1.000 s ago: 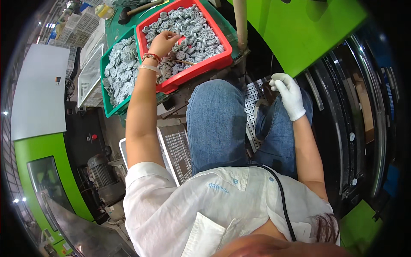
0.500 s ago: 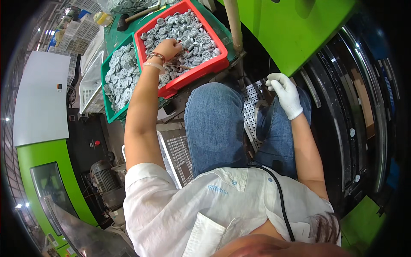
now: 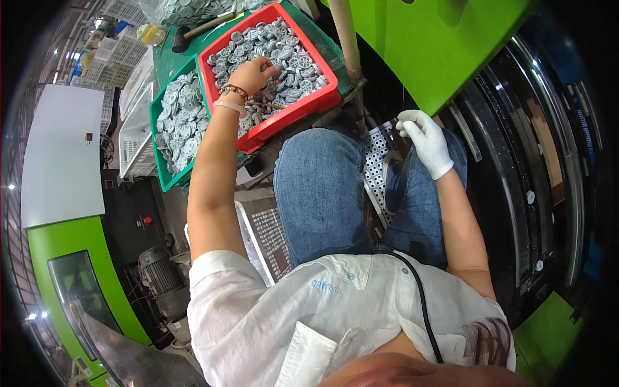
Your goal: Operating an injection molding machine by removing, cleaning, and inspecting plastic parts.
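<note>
Hanging above the jeans [image 3: 319, 193], the gloved right hand [image 3: 425, 143] has its fingertips bent together; whether they pinch anything, I cannot tell. Farther off, the bare left hand [image 3: 253, 77] curls over grey wheels [image 3: 300, 64] in a red tray [image 3: 293, 120], its grip hidden. A green tray [image 3: 158, 155] adjoins; a post [image 3: 345, 39] stands between the red tray and a green panel [image 3: 425, 48]. Behind lies a hammer [image 3: 201, 27].

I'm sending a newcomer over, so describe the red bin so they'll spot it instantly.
Beyond the seated person's jeans is a green-topped table. There, under the bare left hand, sits the red bin, full of grey wheel-shaped parts. Its red colour sets it apart from the green bin on its left.
</note>
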`<state>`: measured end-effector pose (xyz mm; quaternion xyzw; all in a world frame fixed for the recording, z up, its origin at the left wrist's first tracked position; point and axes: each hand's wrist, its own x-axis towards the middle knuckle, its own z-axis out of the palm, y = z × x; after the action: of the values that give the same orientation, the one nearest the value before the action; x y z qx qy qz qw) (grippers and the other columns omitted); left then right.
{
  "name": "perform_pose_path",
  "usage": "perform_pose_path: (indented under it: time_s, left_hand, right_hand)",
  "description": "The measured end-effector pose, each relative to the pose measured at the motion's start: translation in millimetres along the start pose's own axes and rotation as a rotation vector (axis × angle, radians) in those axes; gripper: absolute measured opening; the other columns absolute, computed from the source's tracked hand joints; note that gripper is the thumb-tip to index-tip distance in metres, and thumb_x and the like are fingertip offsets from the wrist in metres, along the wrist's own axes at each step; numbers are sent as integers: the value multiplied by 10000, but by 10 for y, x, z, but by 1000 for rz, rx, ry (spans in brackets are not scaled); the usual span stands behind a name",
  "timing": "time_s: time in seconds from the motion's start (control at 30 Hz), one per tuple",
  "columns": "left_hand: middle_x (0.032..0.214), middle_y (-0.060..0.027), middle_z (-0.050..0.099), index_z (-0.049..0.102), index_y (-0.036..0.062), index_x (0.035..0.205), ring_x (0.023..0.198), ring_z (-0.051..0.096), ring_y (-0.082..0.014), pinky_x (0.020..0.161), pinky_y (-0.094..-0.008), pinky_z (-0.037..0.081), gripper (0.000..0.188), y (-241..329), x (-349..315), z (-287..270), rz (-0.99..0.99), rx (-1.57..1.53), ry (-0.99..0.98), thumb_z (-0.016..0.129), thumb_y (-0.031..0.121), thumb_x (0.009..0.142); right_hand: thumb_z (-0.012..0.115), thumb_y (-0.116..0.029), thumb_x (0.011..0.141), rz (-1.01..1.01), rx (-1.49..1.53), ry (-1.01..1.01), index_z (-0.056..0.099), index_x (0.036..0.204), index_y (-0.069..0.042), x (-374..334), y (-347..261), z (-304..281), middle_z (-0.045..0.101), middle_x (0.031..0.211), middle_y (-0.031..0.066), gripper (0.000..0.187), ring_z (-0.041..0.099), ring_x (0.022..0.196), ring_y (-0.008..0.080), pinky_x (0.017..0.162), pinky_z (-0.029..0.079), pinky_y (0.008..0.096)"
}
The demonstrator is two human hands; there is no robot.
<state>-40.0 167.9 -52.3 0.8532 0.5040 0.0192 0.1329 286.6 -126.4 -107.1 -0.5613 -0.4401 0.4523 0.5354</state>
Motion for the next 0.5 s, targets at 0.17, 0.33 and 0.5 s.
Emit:
perform_pose_path:
  time_s: [0.17,0.33,0.5]
  left_hand:
    - [1010,-127,711,677,126,1078,947,672,-327,818,-433,524,354,95,36,15,27,133,-42,599,422,899]
    - [972,-135,709,654,140,1096,882,677,-355,768,-464,528,319,489,-363,-349,0,111,163,585,393,914]
    - [884,-72,691,629,115,1039,670,668,-230,553,-330,503,189,1608,-1233,-639,539,160,616,689,193,877]
  right_hand:
    - [523,-95,953,-13,13,-14,607,1114,32,21,62,-6,656,959,71,222,598,833,105,795,496,246]
    - [534,-89,935,-41,16,9,624,1082,21,19,53,13,664,918,55,205,610,804,101,763,499,238]
    - [516,-151,998,-62,217,32,573,1202,16,-181,-436,55,647,1049,106,270,624,891,144,822,530,286]
